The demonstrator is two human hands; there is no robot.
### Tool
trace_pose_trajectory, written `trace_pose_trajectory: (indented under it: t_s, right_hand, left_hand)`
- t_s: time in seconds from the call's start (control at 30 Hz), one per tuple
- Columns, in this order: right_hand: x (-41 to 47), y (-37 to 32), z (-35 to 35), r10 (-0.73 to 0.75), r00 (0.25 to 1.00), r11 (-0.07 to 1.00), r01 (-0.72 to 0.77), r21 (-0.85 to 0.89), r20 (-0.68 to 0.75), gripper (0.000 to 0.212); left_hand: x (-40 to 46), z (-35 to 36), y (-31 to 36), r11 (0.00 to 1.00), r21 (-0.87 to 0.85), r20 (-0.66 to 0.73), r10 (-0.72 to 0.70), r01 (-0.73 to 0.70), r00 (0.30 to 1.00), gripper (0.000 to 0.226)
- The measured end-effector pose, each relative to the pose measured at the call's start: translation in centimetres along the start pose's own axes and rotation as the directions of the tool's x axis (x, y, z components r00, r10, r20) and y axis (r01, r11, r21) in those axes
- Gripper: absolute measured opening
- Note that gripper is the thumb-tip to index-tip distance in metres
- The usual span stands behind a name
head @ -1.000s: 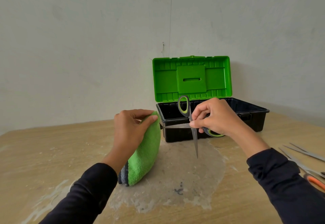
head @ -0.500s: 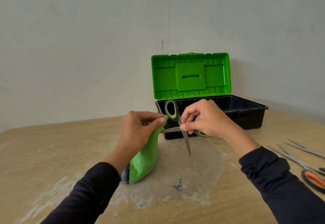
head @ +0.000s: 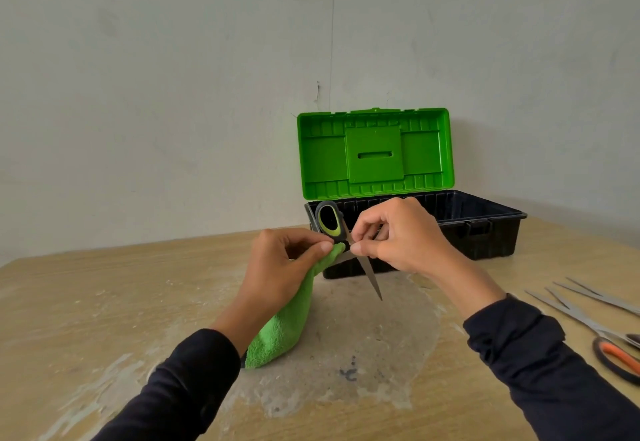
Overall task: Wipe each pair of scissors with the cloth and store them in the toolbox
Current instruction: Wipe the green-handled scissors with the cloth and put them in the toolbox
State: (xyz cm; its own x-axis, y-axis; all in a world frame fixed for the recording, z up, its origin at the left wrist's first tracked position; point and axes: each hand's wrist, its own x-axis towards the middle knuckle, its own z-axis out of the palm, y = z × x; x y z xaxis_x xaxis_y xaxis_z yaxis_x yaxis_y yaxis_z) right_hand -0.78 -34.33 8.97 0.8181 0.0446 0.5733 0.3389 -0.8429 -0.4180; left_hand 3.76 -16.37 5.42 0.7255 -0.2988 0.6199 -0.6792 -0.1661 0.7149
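I see worn wooden table [head: 104, 302], pale scuffed patch in middle. Toolbox [head: 485, 232] at back: black ribbed plastic base, green lid [head: 375, 153] upright, open. Fluffy green microfibre cloth [head: 287, 323] hangs to tabletop from left hand [head: 277, 267], thumb and fingers pinching cloth tip onto blade. Right hand [head: 401, 236] fingers curled, pinching grey-green scissors [head: 341, 236] near pivot, blades spread, one steel blade pointing down. Orange-handled scissors [head: 616, 357] lie on table far right.
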Motion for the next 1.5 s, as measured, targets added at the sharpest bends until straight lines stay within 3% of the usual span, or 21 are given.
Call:
trace_pose_trajectory:
  t_s: [0.3, 0.43, 0.57, 0.73, 1.2, 1.5]
  right_hand:
    - [0.2, 0.2, 0.3, 0.004, 1.0, 0.997, -0.005, 0.079, 0.006, 0.012]
    - [0.1, -0.2, 0.3, 0.002, 0.999, 0.994, -0.006, 0.111, 0.04, 0.01]
    - [0.0, -1.0, 0.6, -0.031, 0.999, 0.995, 0.029, 0.09, 0.019, 0.011]
    - [0.0, -1.0, 0.5, -0.032, 0.999, 0.996, 0.033, 0.083, -0.012, 0.015]
    - [-0.1, -1.1, 0.5, -0.019, 0.998, 0.989, 0.01, 0.147, 0.055, 0.012]
    - [0.0, -0.3, -0.5, 0.041, 0.999, 0.976, -0.044, 0.212, 0.017, 0.016]
  left_hand:
    - [0.4, -0.6, -0.4, 0.991, 0.131, 0.188, -0.004, -0.021, 0.982, 0.014]
    - [0.4, -0.4, -0.1, 0.955, 0.291, 0.148, 0.022, -0.065, 0.989, 0.008]
    - [0.2, 0.0, -0.2, 0.973, 0.232, 0.095, -0.015, -0.008, 0.995, 0.007]
    - [0.0, 0.6, -0.1, 0.967, 0.246, 0.141, 0.032, -0.066, 0.99, 0.005]
    - [0.2, 0.1, 0.4, 0.997, 0.063, 0.133, -0.043, 0.035, 0.99, 0.009]
    - [0.5, -0.8, 0.2, 0.974, 0.221, 0.196, 0.002, -0.046, 0.981, 0.003]
